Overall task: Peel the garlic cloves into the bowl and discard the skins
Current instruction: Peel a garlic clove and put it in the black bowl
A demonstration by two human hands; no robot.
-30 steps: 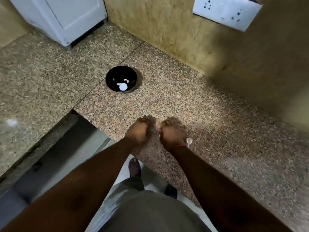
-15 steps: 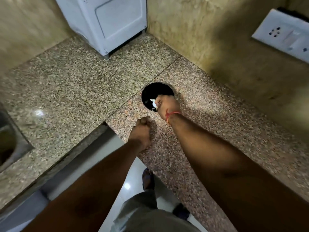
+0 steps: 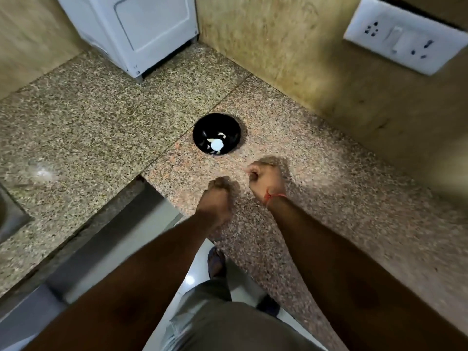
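Both hands over the speckled granite surface (image 3: 329, 198), apart from each other. Left hand (image 3: 216, 196) fingers curled into a fist; can't tell if anything is inside. Right hand (image 3: 266, 178) also curled, red thread at the wrist; contents can't be made out, blurred. Black bowl (image 3: 200, 127) sits just beyond both hands, untouched, white peeled garlic (image 3: 216, 145) inside. White appliance (image 3: 141, 31) farther back.

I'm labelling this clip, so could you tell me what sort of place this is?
Most likely a home kitchen: a speckled granite counter, a sink corner set into it, and a wall socket panel.
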